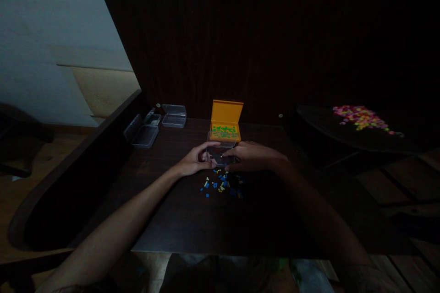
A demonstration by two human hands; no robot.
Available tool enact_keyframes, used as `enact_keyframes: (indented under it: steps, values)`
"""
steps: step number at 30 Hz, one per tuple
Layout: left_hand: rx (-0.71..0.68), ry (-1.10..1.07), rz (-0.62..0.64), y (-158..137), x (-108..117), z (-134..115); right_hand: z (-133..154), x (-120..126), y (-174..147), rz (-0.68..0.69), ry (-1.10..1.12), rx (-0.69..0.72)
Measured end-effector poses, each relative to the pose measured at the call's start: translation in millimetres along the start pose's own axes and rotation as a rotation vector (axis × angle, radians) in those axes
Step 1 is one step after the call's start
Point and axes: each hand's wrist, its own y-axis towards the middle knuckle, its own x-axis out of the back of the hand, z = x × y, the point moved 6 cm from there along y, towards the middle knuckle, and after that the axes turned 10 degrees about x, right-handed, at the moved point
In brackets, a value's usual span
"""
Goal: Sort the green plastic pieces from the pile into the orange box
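Note:
A small clear plastic box (220, 163) with its lid raised stands in the middle of the dark table. My left hand (195, 161) grips it from the left, thumb at the near side and fingers around the edge. Over its right side reaches my right hand (252, 155), index finger stretched into the box and thumb apart near the front edge; I see nothing held in it. Small blue and yellow pieces (222, 184) lie scattered just in front of the box. Behind it, an open orange case (227, 112) contains small green pieces (224, 129).
Several open clear boxes (146, 136) stand at the back left, beside the raised side panel (85, 160). A heap of pink and yellow pieces (360, 116) lies on a dark surface at the right. A tall dark panel (192, 32) closes off the back.

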Motion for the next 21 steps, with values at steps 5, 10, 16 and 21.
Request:
enact_keyframes:
  steps: [5,10,16,21]
  values:
    - [-0.002,0.002,0.002,0,0,0,3,-2,1,-0.009,0.008,0.069]
    - [-0.003,0.003,-0.011,0,0,0,5,8,-5,-0.032,0.025,0.065]
    - [-0.03,-0.023,-0.054,0,0,-1,6,28,-21,-0.125,0.057,0.075]
    - [-0.038,-0.006,-0.109,-1,1,-6,5,13,-16,-0.038,0.017,0.097]
